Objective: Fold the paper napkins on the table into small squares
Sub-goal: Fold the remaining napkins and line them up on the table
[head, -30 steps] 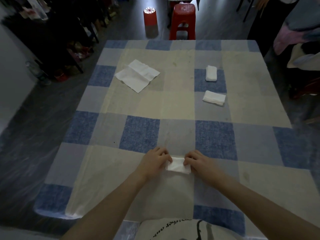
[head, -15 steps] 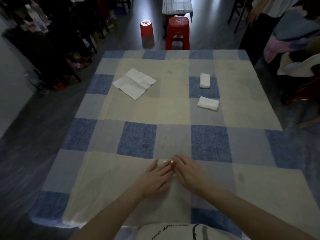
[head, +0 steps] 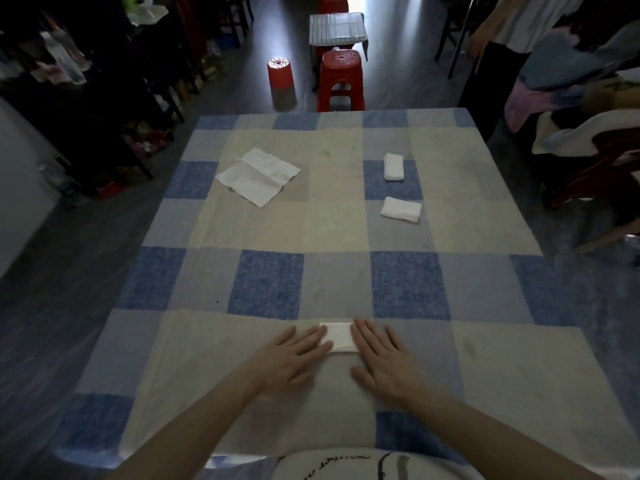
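A small folded white napkin (head: 338,337) lies flat on the checked tablecloth near the table's front edge. My left hand (head: 294,358) lies flat with straight fingers, its fingertips on the napkin's left edge. My right hand (head: 384,358) lies flat too, fingers touching the napkin's right edge. Far left on the cloth lies a larger, partly unfolded napkin (head: 258,175). Two folded napkins sit at the far right, one farther back (head: 393,167) and one nearer (head: 401,209).
The table (head: 485,358) carries a blue, grey and cream checked cloth. Behind its far edge stand a red stool (head: 341,81), a red bucket (head: 281,83) and a small table (head: 337,29). A person (head: 502,46) stands at the far right beside piled clothes (head: 581,109).
My hands have spread apart and now lie flat on either side, uncovering the folded napkin. One second ago both hands pinched its ends. The camera view tilted upward.
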The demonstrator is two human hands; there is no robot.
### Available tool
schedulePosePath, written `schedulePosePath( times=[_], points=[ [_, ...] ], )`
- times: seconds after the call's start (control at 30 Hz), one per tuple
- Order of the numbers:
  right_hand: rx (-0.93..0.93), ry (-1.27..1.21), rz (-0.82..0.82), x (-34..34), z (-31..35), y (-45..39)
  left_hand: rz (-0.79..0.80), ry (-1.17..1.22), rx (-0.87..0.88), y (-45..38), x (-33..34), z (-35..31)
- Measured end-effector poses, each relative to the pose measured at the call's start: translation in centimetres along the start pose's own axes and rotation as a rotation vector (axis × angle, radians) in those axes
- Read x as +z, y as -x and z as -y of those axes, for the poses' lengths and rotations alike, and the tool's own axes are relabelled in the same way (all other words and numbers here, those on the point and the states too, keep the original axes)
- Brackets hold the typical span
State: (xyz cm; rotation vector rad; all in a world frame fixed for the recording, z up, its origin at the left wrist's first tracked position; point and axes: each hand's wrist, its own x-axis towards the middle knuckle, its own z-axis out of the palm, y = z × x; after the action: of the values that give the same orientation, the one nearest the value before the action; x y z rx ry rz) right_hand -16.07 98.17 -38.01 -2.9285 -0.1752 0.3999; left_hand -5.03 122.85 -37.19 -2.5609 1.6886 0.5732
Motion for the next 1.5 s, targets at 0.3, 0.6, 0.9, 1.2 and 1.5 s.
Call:
schedulePosePath(
  times=[0.3, 0.6, 0.9, 1.2, 1.5],
  points=[
    [0.136, -0.154, -0.022, -4.8, 0.7, -4.3, -0.247, 0.173, -0.3, -5.1, -3.4, -2.0],
    [0.207, -0.452, 0.039, -4.9, 0.2, -4.7, -0.195, 0.358, -0.428, -6.0, -2.9, -1.0],
    [0.273, -0.879, 0.031, -6.5, -2.1, -3.6, -0.381, 1.152, -0.593, -5.0, -4.5, -2.0],
    [0.451, -1.355, 0.01, -9.2, -3.9, -2.6, -0.421, 1.502, -0.652, -7.5, -8.6, -3.6],
    [0.519, -1.5, 0.002, -11.4, -7.1, -3.8, -0.389, 1.415, -0.63, -9.9, -10.9, -2.3]
  ],
)
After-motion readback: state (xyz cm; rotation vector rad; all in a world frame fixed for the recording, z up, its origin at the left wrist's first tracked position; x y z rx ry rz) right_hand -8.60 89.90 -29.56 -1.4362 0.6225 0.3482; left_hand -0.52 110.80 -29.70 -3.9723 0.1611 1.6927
